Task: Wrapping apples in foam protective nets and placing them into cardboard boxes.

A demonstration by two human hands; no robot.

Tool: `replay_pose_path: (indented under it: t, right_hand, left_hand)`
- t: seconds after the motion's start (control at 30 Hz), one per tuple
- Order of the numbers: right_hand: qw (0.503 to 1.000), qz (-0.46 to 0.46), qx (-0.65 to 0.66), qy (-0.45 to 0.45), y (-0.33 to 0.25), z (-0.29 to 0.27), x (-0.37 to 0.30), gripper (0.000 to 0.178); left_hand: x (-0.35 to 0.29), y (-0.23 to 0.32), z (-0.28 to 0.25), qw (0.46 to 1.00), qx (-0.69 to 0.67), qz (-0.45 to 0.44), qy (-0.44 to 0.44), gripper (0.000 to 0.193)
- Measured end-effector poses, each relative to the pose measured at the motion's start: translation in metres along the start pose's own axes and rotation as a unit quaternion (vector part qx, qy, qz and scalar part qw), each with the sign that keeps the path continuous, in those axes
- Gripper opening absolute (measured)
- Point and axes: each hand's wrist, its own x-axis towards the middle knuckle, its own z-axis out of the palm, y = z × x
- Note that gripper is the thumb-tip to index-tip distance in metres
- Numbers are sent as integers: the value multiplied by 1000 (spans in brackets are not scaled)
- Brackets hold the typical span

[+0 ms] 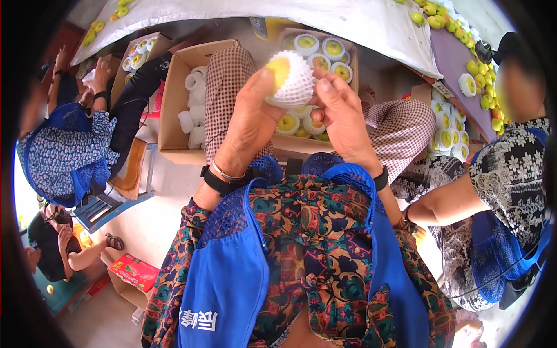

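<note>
Between my hands is a yellow-green apple (279, 70), partly covered by a white foam net (296, 84). My left hand (249, 110) is closed around the apple's left side, its thumb on the bare yellow skin. On the other side, the fingers of my right hand (341, 110) are bent in and gripping the edge of the net. Just below and beyond my hands, an open carton (346, 81) holds several netted apples (333, 47). Another carton (172, 116), left of my knee, contains loose white foam nets (197, 95).
A white-covered table (371, 32) spans the far side, with loose apples (480, 75) along its right part. People sit close by at left (75, 139) and right (505, 174), each near netted apples. A red box (134, 272) lies at lower left.
</note>
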Motion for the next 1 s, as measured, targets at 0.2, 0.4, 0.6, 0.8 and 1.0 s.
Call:
replay_pose_path:
  t: [0.2, 0.4, 0.6, 0.8, 1.0]
  right_hand:
    - [991, -71, -108, -47, 0, 2, -1, 51]
    - [976, -109, -182, 48, -10, 3, -2, 41]
    - [999, 16, 15, -29, -17, -11, 6, 35]
    - [999, -38, 14, -1, -13, 2, 2, 30]
    - [935, -199, -294, 10, -4, 12, -5, 58]
  left_hand:
    - [-3, 3, 2, 1000, -12, -10, -13, 53]
    - [-7, 3, 5, 990, 116, 70, 38, 62]
    - [-10, 7, 10, 980, 158, 115, -26, 85]
    - [-7, 7, 12, 987, 117, 99, -56, 76]
    - [-8, 3, 8, 975, 191, 107, 28, 65]
